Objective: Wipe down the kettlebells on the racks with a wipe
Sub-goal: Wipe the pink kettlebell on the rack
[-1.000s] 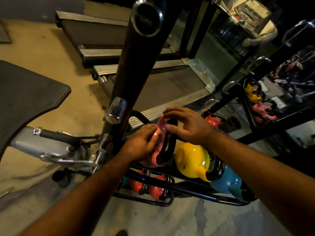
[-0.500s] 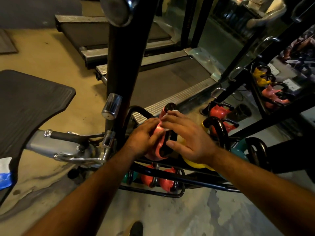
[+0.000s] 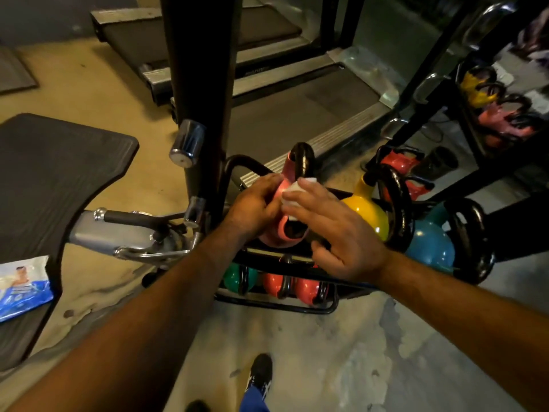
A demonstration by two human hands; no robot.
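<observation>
Wiping is underway on the pink kettlebell (image 3: 277,230) at the rack's (image 3: 297,307) left end: left hand (image 3: 252,208) steadies it, right hand (image 3: 329,230) presses the white wipe (image 3: 292,190) flat-fingered; next, the yellow kettlebell (image 3: 367,211) rightward

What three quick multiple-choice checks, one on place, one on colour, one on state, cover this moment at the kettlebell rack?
1. Where does the wipe packet lie?
A. on the dark mat at far left
B. on the treadmill
C. on the rack's top tier

2. What colour is the kettlebell under both hands?
A. blue
B. pink
C. green

3. What is the right hand doing?
A. hanging idle
B. gripping a rack bar
C. pressing a white wipe to the kettlebell

Key: 1 A, the blue-and-white packet sits on the mat. 2 B, the pink kettlebell shows between the left hand and the right. 3 C, white shows under its fingers.
</observation>
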